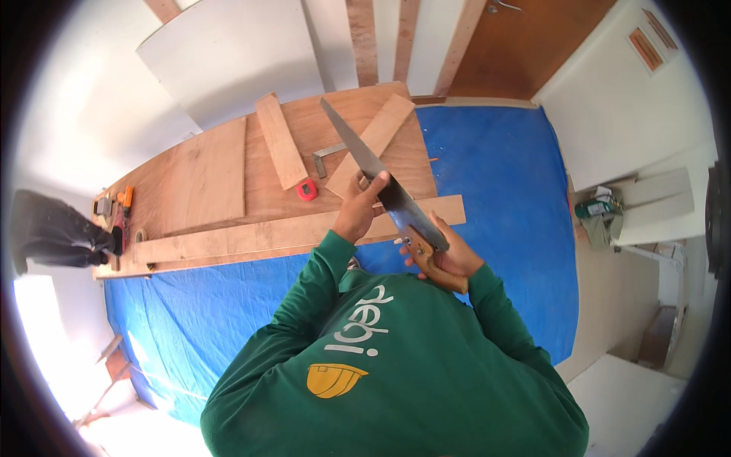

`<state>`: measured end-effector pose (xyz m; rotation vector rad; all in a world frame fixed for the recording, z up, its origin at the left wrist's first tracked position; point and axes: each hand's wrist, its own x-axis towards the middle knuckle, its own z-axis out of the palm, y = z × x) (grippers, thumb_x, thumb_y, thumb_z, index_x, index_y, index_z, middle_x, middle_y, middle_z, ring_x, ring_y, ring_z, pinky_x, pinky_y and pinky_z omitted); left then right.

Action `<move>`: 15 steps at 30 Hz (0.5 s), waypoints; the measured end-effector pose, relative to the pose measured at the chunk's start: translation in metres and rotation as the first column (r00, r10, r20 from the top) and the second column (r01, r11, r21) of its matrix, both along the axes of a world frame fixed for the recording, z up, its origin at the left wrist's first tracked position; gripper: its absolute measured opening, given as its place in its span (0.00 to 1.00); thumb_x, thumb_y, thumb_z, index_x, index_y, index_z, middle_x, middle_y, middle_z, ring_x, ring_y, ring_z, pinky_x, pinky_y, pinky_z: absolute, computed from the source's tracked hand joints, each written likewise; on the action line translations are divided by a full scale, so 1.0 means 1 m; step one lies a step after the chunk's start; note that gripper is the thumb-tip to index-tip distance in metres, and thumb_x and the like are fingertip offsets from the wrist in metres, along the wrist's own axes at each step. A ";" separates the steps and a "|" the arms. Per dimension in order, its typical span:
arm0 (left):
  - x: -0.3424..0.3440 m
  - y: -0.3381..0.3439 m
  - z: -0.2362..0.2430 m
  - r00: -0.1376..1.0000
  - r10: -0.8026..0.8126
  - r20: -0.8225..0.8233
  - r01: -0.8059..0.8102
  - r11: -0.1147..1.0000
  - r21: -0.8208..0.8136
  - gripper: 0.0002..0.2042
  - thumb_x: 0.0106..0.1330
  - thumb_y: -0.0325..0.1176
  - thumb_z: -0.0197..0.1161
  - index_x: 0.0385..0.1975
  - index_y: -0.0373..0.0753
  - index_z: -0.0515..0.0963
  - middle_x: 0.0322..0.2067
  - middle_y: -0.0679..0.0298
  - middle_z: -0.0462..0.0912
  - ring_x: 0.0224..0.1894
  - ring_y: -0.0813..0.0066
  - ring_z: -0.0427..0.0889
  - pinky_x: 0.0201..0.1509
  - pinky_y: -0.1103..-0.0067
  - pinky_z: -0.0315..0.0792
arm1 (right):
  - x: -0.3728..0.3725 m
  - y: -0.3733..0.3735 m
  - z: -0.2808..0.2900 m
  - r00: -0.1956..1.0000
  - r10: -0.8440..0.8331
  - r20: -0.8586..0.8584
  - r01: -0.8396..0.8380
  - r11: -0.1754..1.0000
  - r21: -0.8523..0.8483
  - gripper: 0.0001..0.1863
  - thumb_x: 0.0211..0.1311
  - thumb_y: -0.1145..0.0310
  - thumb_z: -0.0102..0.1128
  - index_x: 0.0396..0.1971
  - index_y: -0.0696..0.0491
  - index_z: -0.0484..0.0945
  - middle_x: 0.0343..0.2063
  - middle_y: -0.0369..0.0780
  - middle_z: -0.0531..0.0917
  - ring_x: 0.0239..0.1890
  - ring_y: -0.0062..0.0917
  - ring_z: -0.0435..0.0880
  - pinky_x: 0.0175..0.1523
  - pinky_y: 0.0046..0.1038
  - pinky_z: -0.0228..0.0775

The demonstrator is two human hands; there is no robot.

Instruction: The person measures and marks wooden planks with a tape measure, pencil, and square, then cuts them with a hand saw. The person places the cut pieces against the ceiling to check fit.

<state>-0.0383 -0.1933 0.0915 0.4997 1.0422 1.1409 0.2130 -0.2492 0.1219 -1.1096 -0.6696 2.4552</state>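
Note:
I hold a handsaw (352,139) with a wooden handle (436,270) at a slant in front of my chest, its blade tip up and to the left. My left hand (361,207) grips the blade around its middle. My right hand (454,251) is closed on the saw at the handle end, partly hidden behind it. Beyond my hands lies a wooden worktop (190,137) with a short board (278,141), a slanted board (390,122), a metal square (320,164) and a red tape measure (307,190). A long board (240,236) runs along the near edge.
At the left, a person's dark-trousered legs (53,228) are beside several tools (122,217) on the worktop. A blue tarp (502,167) covers the floor. White panels (225,53) stand behind the worktop. A wooden door (506,46) is at the back. A green object (594,207) lies at the right.

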 end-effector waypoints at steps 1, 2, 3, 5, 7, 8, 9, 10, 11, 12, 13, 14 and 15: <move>-0.006 0.010 -0.032 0.999 0.022 0.042 -0.025 0.998 0.056 0.32 0.80 0.45 0.72 0.74 0.37 0.66 0.58 0.63 0.81 0.56 0.71 0.84 0.58 0.66 0.82 | -0.002 0.004 -0.001 1.000 -0.016 -0.024 0.015 1.000 -0.027 0.46 0.81 0.23 0.39 0.71 0.50 0.76 0.54 0.44 0.89 0.49 0.31 0.91 0.46 0.40 0.87; -0.018 0.025 -0.071 0.995 0.047 0.086 -0.057 0.992 0.109 0.28 0.81 0.43 0.70 0.72 0.36 0.69 0.58 0.63 0.82 0.55 0.70 0.85 0.60 0.65 0.82 | -0.006 0.009 -0.002 0.998 -0.029 -0.050 0.026 0.998 -0.053 0.47 0.80 0.22 0.39 0.72 0.50 0.76 0.55 0.44 0.89 0.50 0.32 0.91 0.46 0.40 0.87; -0.022 0.040 -0.093 0.990 0.051 0.134 -0.072 0.985 0.158 0.25 0.82 0.41 0.69 0.70 0.35 0.71 0.58 0.63 0.83 0.55 0.69 0.85 0.61 0.65 0.82 | -0.002 0.014 -0.029 0.987 -0.157 -0.014 0.154 0.982 -0.113 0.50 0.80 0.21 0.36 0.74 0.53 0.75 0.57 0.47 0.88 0.57 0.36 0.89 0.49 0.47 0.87; -0.023 0.065 -0.095 0.972 0.193 0.134 -0.202 0.978 0.060 0.16 0.85 0.35 0.64 0.65 0.35 0.77 0.57 0.62 0.84 0.55 0.67 0.84 0.63 0.64 0.80 | 0.016 0.012 -0.037 0.978 -0.206 0.028 0.207 0.977 -0.048 0.50 0.81 0.23 0.36 0.75 0.55 0.73 0.62 0.48 0.86 0.58 0.40 0.89 0.52 0.50 0.88; -0.042 0.107 -0.120 0.957 0.285 0.056 -0.286 0.958 0.003 0.19 0.86 0.38 0.62 0.66 0.32 0.77 0.59 0.58 0.84 0.57 0.63 0.83 0.66 0.63 0.79 | 0.034 0.002 -0.044 0.961 -0.257 0.104 0.254 0.966 0.045 0.48 0.83 0.25 0.37 0.75 0.55 0.73 0.64 0.50 0.84 0.62 0.42 0.87 0.55 0.57 0.86; -0.057 0.133 -0.141 0.946 0.325 -0.006 -0.326 0.945 -0.025 0.18 0.86 0.39 0.60 0.64 0.32 0.78 0.59 0.55 0.84 0.58 0.61 0.83 0.66 0.61 0.78 | 0.044 -0.006 -0.046 0.940 -0.305 0.153 0.298 0.952 0.066 0.48 0.83 0.25 0.37 0.75 0.55 0.73 0.64 0.50 0.83 0.63 0.43 0.85 0.56 0.57 0.84; -0.069 0.157 -0.160 0.930 0.360 -0.076 -0.364 0.930 -0.052 0.18 0.86 0.40 0.59 0.61 0.31 0.78 0.58 0.52 0.84 0.58 0.59 0.82 0.66 0.59 0.78 | 0.054 -0.016 -0.048 0.915 -0.351 0.198 0.341 0.936 0.084 0.48 0.83 0.25 0.38 0.75 0.55 0.73 0.64 0.50 0.83 0.64 0.43 0.84 0.58 0.56 0.83; -0.064 0.178 -0.161 0.916 0.380 -0.126 -0.396 0.908 -0.137 0.19 0.86 0.41 0.58 0.62 0.30 0.78 0.59 0.51 0.84 0.60 0.57 0.82 0.67 0.58 0.78 | 0.067 -0.030 -0.050 0.874 -0.417 0.248 0.405 0.909 0.103 0.48 0.83 0.25 0.38 0.75 0.55 0.73 0.64 0.50 0.83 0.66 0.43 0.83 0.59 0.55 0.82; -0.059 0.202 -0.157 0.899 0.398 -0.181 -0.430 0.879 -0.205 0.20 0.85 0.42 0.57 0.62 0.30 0.78 0.60 0.50 0.84 0.61 0.55 0.81 0.68 0.58 0.77 | 0.078 -0.043 -0.050 0.835 -0.477 0.276 0.471 0.877 0.091 0.47 0.83 0.26 0.39 0.75 0.55 0.73 0.63 0.50 0.83 0.65 0.42 0.84 0.58 0.54 0.82; -0.083 0.230 -0.174 0.888 0.444 -0.119 -0.459 0.869 -0.185 0.21 0.84 0.44 0.58 0.61 0.30 0.79 0.59 0.50 0.84 0.61 0.54 0.82 0.66 0.57 0.78 | 0.085 -0.045 -0.046 0.814 -0.505 0.286 0.502 0.860 0.089 0.46 0.83 0.27 0.40 0.74 0.56 0.73 0.62 0.50 0.83 0.64 0.41 0.84 0.58 0.53 0.83; -0.108 0.251 -0.193 0.871 0.489 -0.056 -0.491 0.855 -0.167 0.22 0.83 0.46 0.59 0.60 0.31 0.80 0.59 0.50 0.85 0.60 0.52 0.83 0.65 0.57 0.79 | 0.095 -0.043 -0.045 0.794 -0.530 0.299 0.530 0.844 0.086 0.46 0.84 0.27 0.41 0.74 0.56 0.73 0.62 0.49 0.84 0.64 0.41 0.85 0.57 0.52 0.83; -0.111 0.264 -0.200 0.875 0.314 -0.369 -0.372 0.923 -0.096 0.21 0.81 0.45 0.61 0.59 0.32 0.81 0.57 0.51 0.86 0.59 0.51 0.85 0.64 0.58 0.80 | 0.108 -0.046 -0.048 0.770 -0.551 0.322 0.553 0.828 0.095 0.45 0.84 0.28 0.41 0.74 0.56 0.74 0.61 0.49 0.84 0.62 0.40 0.86 0.56 0.51 0.83; -0.109 0.277 -0.202 0.752 0.122 -0.647 -0.217 0.974 -0.069 0.21 0.79 0.45 0.63 0.57 0.32 0.82 0.56 0.51 0.88 0.58 0.51 0.86 0.62 0.58 0.81 | 0.122 -0.050 -0.051 0.742 -0.574 0.346 0.579 0.809 0.101 0.44 0.84 0.29 0.41 0.73 0.56 0.74 0.59 0.48 0.85 0.61 0.39 0.86 0.56 0.50 0.83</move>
